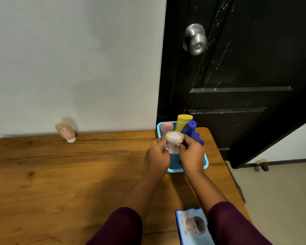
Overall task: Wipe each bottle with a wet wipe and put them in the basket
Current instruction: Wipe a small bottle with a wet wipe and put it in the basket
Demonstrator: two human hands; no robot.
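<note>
Over the blue mesh basket (pixel 206 164) at the table's far right, my left hand (pixel 158 156) and my right hand (pixel 192 156) both grip a pale pink bottle with a round whitish cap (pixel 174 138). No wet wipe shows in either hand. In the basket stand a pink bottle (pixel 167 127), a yellow bottle (pixel 182 122) and two blue bottles (pixel 190 127). A tan and pink bottle (pixel 66 132) leans against the wall at the table's far left.
A light blue pack of wet wipes (pixel 193 227) lies at the table's near edge between my sleeves. The wooden table (pixel 69 174) ends just right of the basket. A black door with a metal knob (pixel 195 39) stands behind the basket.
</note>
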